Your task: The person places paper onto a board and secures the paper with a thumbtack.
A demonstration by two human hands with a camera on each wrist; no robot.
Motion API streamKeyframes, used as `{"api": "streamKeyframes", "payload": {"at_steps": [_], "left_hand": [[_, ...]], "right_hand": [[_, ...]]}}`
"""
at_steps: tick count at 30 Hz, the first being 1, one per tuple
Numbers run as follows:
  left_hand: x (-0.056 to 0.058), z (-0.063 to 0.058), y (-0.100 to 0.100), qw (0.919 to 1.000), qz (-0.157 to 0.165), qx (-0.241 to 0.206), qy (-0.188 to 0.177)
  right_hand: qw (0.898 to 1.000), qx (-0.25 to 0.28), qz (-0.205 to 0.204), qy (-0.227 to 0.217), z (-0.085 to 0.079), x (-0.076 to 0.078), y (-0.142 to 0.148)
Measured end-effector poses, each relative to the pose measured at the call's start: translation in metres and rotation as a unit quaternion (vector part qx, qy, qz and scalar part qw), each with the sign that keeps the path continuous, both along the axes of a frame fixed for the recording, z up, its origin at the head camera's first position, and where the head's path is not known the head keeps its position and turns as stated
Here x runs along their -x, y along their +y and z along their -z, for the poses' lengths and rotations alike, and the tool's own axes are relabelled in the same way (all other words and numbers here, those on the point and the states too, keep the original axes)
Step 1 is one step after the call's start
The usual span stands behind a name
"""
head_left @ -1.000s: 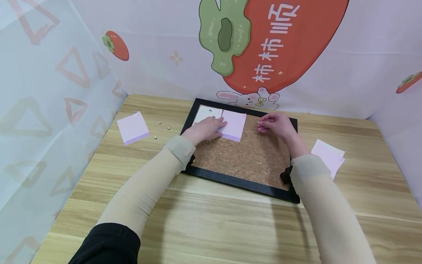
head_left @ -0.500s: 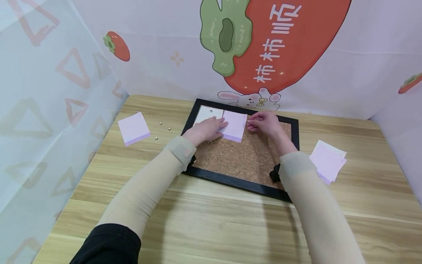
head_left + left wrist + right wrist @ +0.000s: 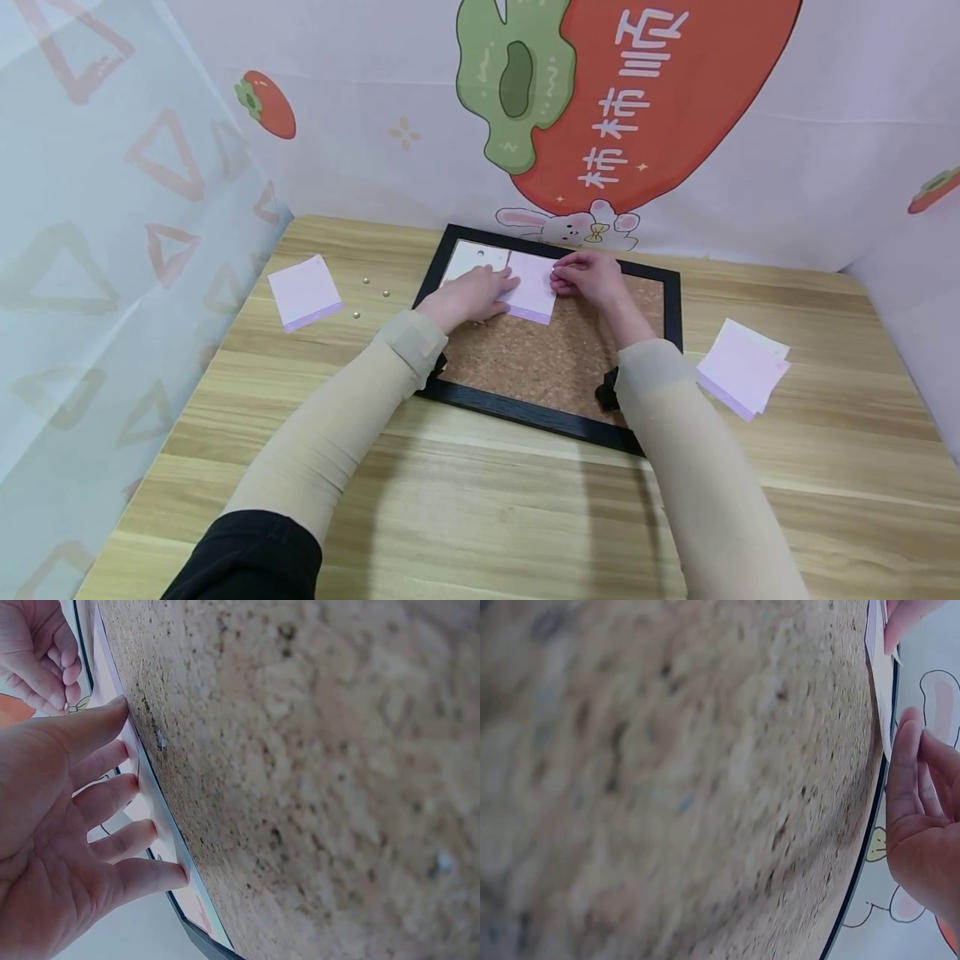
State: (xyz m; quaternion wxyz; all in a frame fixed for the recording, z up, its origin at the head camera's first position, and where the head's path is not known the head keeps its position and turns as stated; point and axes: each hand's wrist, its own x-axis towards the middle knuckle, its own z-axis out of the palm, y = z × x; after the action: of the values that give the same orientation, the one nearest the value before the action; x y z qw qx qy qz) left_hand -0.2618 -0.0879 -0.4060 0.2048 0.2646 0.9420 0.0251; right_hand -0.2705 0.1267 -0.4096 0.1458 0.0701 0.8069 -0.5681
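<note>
A sheet of pale purple sticky notes (image 3: 532, 292) lies on the framed cork board (image 3: 555, 358), beside a white note (image 3: 467, 257) with a small round tack (image 3: 481, 252) near its top. My left hand (image 3: 471, 293) rests across both notes; its fingers (image 3: 112, 796) press down, spread and fairly straight in the left wrist view. At the purple note's upper right edge, my right hand (image 3: 592, 279) pinches a tiny thumbtack between thumb and index finger, the tack mostly hidden by the fingertips (image 3: 909, 735).
Several small round tacks (image 3: 386, 293) lie on the wooden table (image 3: 480, 517) left of the board. A purple note pad (image 3: 305, 292) is farther left. More loose notes (image 3: 738, 362) lie at right. A printed cloth wall (image 3: 360, 167) stands behind.
My right hand has moved left over the cork to the purple note's upper right edge, keeping its pinch. The left hand has stayed in place on the notes.
</note>
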Motion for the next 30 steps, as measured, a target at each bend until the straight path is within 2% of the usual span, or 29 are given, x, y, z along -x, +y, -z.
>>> {"api": "streamKeyframes", "payload": {"at_steps": [6, 18, 30], "left_hand": [[0.002, -0.001, 0.000, 1.0000, -0.002, 0.005, -0.006], [0.002, -0.002, 0.002, 0.9998, 0.008, 0.015, 0.004], [0.003, 0.001, 0.001, 0.9999, 0.002, 0.010, 0.002]], "right_hand": [[1.000, 0.003, 0.019, -0.007, 0.002, 0.005, -0.006], [1.000, 0.000, 0.024, -0.009, 0.002, 0.011, -0.017], [0.998, 0.018, 0.050, -0.038, 0.007, 0.021, -0.027]]}}
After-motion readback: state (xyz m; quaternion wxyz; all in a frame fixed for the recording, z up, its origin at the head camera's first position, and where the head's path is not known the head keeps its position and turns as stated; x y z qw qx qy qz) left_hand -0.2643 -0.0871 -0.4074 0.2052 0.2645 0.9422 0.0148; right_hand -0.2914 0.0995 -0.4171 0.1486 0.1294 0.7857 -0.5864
